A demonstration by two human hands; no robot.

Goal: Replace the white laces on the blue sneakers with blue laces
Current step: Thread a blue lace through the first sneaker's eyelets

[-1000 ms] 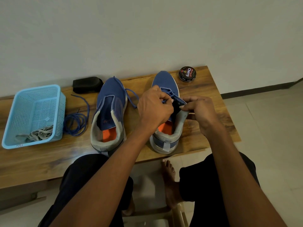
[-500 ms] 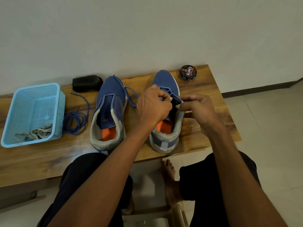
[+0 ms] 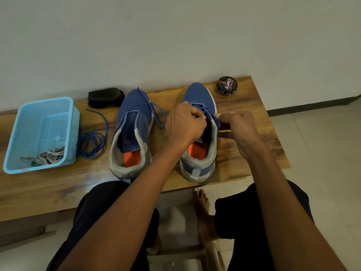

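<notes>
On the wooden desk (image 3: 58, 192), the right sneaker (image 3: 200, 133) stands just beside the left sneaker (image 3: 132, 133). The left hand (image 3: 185, 124) pinches the blue lace (image 3: 205, 110) over its eyelets; the right hand (image 3: 238, 126), fingers curled, grips the shoe's side. White laces (image 3: 46, 156) lie in the blue basket (image 3: 29, 106).

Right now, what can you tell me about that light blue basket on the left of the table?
The light blue basket is a rectangular plastic one with perforated mesh walls and a solid rim, standing upright and open-topped near the left end of the wooden table. Inside, at its near end, lies a loose heap of flat white laces. A coil of blue lace rests on the table just beside its right wall. Neither hand touches it.
</notes>
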